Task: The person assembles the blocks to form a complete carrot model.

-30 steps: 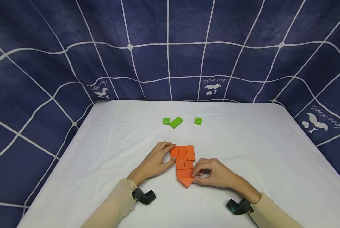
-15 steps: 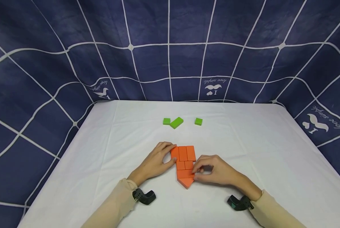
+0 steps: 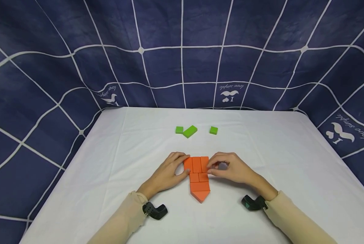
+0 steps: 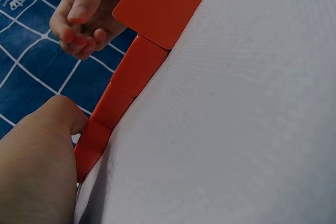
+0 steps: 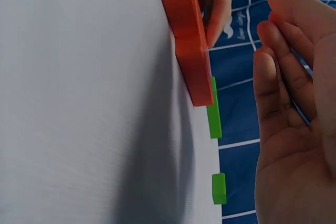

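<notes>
Orange blocks lie flat together in an arrow-like shape. At the far end stand three rectangles side by side, the middle one [image 3: 196, 165] between two others. Nearer come two small blocks, then a wide block [image 3: 199, 186] and a triangular block [image 3: 200, 196] pointing toward me. My left hand [image 3: 165, 173] holds the far-left orange block [image 3: 187, 163], forefinger at its far edge and thumb at its near corner. Beside the far-right orange block [image 3: 204, 164] is my right hand [image 3: 232, 167], fingers loosely bent; the right wrist view shows a gap between its fingertips and the blocks.
Beyond the orange blocks lie a small green block [image 3: 179, 130], a longer green block [image 3: 190, 131] touching or close to it, and another small green block [image 3: 213, 130] farther right. A white cloth [image 3: 139, 135] covers the table; a dark blue checked curtain [image 3: 160, 64] surrounds it.
My right hand has moved away from me along the right side, from the triangular and wide blocks to the far-right rectangle. My left hand has stayed in place.
</notes>
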`<state>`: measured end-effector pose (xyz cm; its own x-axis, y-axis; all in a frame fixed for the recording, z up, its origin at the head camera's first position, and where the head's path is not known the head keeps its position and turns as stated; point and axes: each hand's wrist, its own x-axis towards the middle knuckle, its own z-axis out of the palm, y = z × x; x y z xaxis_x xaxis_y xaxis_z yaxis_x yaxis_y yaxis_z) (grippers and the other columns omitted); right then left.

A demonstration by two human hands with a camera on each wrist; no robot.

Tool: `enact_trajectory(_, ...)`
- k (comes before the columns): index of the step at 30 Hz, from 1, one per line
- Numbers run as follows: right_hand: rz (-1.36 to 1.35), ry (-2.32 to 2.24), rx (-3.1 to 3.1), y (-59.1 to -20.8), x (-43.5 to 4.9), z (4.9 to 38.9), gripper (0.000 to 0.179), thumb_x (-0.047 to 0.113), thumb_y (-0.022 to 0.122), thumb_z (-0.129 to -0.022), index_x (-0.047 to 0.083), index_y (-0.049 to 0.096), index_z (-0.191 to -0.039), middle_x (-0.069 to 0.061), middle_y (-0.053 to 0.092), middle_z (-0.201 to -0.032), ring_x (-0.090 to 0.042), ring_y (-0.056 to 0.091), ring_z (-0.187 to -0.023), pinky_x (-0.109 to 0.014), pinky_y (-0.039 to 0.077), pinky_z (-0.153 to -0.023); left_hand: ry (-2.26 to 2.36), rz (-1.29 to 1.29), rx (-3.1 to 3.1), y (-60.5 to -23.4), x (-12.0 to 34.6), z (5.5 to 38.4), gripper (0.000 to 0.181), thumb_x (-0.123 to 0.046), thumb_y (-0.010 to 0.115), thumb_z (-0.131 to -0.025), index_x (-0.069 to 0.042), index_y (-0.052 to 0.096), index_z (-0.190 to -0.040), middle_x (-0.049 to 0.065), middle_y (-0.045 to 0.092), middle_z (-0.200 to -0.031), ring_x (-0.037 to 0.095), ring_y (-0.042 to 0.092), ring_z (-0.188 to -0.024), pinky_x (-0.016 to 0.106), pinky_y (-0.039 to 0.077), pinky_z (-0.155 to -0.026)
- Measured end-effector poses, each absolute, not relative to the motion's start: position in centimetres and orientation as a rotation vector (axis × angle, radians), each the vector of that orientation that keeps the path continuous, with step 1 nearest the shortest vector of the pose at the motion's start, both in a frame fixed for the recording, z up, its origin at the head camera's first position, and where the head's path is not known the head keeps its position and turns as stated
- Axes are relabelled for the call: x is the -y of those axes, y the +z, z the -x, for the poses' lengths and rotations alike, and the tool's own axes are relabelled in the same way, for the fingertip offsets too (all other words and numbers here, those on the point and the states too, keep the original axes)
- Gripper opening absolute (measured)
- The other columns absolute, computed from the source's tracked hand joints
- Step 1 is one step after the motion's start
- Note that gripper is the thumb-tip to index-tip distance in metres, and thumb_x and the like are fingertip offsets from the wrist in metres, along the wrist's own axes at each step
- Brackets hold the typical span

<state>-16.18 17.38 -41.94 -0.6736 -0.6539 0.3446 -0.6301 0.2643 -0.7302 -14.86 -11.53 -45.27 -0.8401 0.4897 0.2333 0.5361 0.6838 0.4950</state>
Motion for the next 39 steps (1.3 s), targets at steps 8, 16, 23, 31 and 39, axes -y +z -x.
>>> enact_trajectory(8,1.208,-1.430,-2.533,-41.5,-16.9,18.7,0.022,0.011,0.078,-0.092,0.008,0.077,-0.114,-0.002,0.078,-0.105,-0.010,0.068,-0.090,-0.027,0.058,-0.085,-0.862,0.857,2.810,-45.3,11.6,14.8,0.054,-0.037,0.067,-0.098,-0.010,0.059,-0.144,0.003,0.057,-0.141,0.018,0.049,-0.134,0.039,0.043,-0.116)
enact_trajectory(16,1.071,-1.412,-2.602,-41.0,-16.0,21.5,0.028,0.014,0.079,-0.092,0.006,0.076,-0.118,-0.007,0.077,-0.113,-0.014,0.070,-0.097,-0.033,0.059,-0.092,-0.846,0.847,2.805,-45.2,11.7,14.8,0.053,-0.037,0.067,-0.098,-0.012,0.059,-0.144,0.001,0.056,-0.141,0.017,0.049,-0.133,0.039,0.044,-0.115)
enact_trajectory(23,0.999,-1.413,-2.637,-41.1,-15.1,24.3,0.033,0.015,0.077,-0.094,0.004,0.073,-0.124,-0.012,0.074,-0.118,-0.022,0.071,-0.105,-0.037,0.058,-0.096,-0.845,0.840,2.809,-45.1,11.7,14.8,0.052,-0.037,0.067,-0.099,-0.012,0.059,-0.144,0.001,0.057,-0.140,0.017,0.049,-0.133,0.039,0.044,-0.115)
enact_trajectory(31,0.926,-1.335,-2.726,-40.8,-13.9,27.2,0.036,0.014,0.076,-0.094,0.004,0.070,-0.128,-0.011,0.072,-0.126,-0.028,0.072,-0.108,-0.041,0.059,-0.095,-0.846,0.843,2.829,-45.2,11.6,14.8,0.053,-0.040,0.065,-0.099,-0.012,0.059,-0.145,0.001,0.056,-0.142,0.018,0.048,-0.135,0.040,0.043,-0.117)
enact_trajectory(39,0.923,-1.195,-2.738,-40.7,-12.8,30.0,0.044,0.011,0.071,-0.096,0.000,0.063,-0.138,-0.015,0.066,-0.136,-0.032,0.063,-0.122,-0.045,0.055,-0.102,-0.849,0.866,2.796,-45.5,11.7,14.9,0.052,-0.038,0.064,-0.099,-0.012,0.059,-0.144,0.000,0.057,-0.141,0.016,0.048,-0.134,0.037,0.042,-0.117)
